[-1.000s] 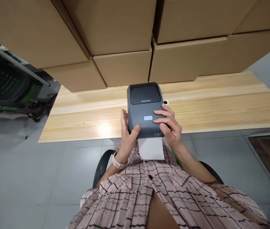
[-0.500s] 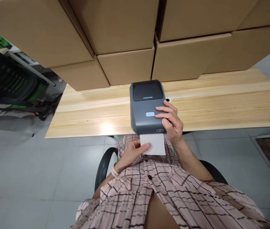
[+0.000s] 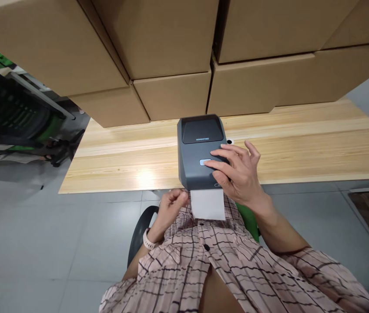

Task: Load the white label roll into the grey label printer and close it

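Dk grey label printer [image 3: 200,150] is at the near edge of the wooden table [image 3: 302,143], approx. mid-width, its near end looking about level w/ that edge. White paper [image 3: 208,204] sticks out of the near end, past the table & over the person's lap. R hand [image 3: 239,171] is over the printer's right side, fingers spread, not gripping; index fingertip is at the pale button [image 3: 203,162]. Whether it's actually pressing, can't tell. L hand [image 3: 171,206] is apart from the R, fingers curled, just left of the paper; can't tell if it pinches anything.

Risks, as I judge: (1) Printer's so close to the edge that a pull toward the body could slide or tip it off; L hand isn't bracing it. (2) Paper hangs w/ no visible support, so a sideways tug could skew, crease or tear it unevenly, poss. causing a jam. (3) Fingertip at the button = chance of an accidental or double press, i.e. unwanted feed. (4) Paper's free end is close to the plaid shirt [image 3: 191,261]; leaning in could bend it. (5) Stacked cardboard boxes [image 3: 171,95] stand close on the far side, so a hard shove that way might hit them. Small white round item w/ dark centre [image 3: 232,141], just right of the printer, could get bumped by the R fingers; what it is, can't tell.
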Demonstrator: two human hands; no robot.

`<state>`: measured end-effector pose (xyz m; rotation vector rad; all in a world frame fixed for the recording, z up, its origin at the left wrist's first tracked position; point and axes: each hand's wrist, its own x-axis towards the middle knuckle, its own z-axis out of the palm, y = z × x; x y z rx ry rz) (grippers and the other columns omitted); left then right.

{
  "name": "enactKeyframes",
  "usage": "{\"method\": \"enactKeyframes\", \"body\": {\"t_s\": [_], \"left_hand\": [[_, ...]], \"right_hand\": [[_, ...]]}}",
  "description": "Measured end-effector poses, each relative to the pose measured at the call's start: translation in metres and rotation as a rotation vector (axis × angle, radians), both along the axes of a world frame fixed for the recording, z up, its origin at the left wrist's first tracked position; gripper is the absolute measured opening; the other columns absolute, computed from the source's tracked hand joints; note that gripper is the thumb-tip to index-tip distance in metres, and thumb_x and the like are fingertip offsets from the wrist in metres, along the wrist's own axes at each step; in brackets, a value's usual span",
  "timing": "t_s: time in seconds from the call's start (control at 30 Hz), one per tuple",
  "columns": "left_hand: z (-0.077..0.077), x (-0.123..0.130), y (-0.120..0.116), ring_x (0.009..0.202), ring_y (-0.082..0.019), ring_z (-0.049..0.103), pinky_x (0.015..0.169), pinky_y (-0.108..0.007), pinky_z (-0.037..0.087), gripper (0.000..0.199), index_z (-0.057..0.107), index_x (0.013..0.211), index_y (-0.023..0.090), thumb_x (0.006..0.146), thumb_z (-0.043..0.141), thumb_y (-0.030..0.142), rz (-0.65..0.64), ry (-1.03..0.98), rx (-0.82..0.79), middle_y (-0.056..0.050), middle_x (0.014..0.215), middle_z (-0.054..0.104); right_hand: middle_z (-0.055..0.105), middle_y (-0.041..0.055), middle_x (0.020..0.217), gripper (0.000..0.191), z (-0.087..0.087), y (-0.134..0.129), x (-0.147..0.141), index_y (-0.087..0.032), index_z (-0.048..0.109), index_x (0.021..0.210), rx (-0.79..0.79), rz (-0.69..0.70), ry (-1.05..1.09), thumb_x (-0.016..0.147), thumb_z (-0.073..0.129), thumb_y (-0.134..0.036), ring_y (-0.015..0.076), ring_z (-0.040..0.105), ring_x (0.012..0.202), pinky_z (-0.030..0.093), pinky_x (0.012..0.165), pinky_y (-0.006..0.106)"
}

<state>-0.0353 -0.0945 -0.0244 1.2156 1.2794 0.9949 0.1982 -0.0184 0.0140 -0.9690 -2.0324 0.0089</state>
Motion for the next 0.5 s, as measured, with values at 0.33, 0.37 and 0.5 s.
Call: {"method": "enactKeyframes", "body": {"t_s": [0.33, 0.37, 0.5], "left_hand": [[0.005, 0.01, 0.023, 0.122, -0.026, 0.068, 0.102, -0.039, 0.057, 0.036, 0.072, 0.128, 0.027, 0.101, 0.064, 0.048, 0.374, 0.019, 0.421, -0.01, 0.135, 0.07], [0.003, 0.013, 0.022, 0.136, -0.028, 0.062, 0.112, -0.043, 0.053, 0.044, 0.065, 0.142, 0.03, 0.102, 0.062, 0.048, 0.319, 0.014, 0.406, -0.01, 0.15, 0.063], [-0.006, 0.021, 0.017, 0.163, -0.03, 0.035, 0.133, -0.047, 0.034, 0.064, 0.038, 0.165, 0.038, 0.105, 0.057, 0.047, 0.166, -0.032, 0.315, -0.004, 0.176, 0.035]], "right_hand": [[0.073, -0.0024, 0.142, 0.02, 0.005, 0.013, -0.006, -0.029, 0.072, 0.094, -0.102, 0.117, 0.009, 0.105, 0.056, -0.027, 0.0316, 0.052, 0.151, 0.02, 0.131, 0.068], [0.068, -0.001, 0.149, 0.019, -0.003, 0.011, -0.004, -0.031, 0.074, 0.104, -0.119, 0.11, 0.063, 0.106, 0.056, -0.03, 0.0317, 0.05, 0.153, 0.024, 0.13, 0.067], [0.039, 0.0066, 0.174, 0.056, -0.039, -0.011, 0.002, -0.033, 0.05, 0.158, -0.224, 0.036, 0.329, 0.105, 0.056, -0.05, 0.0328, 0.038, 0.161, 0.035, 0.13, 0.062]]}}
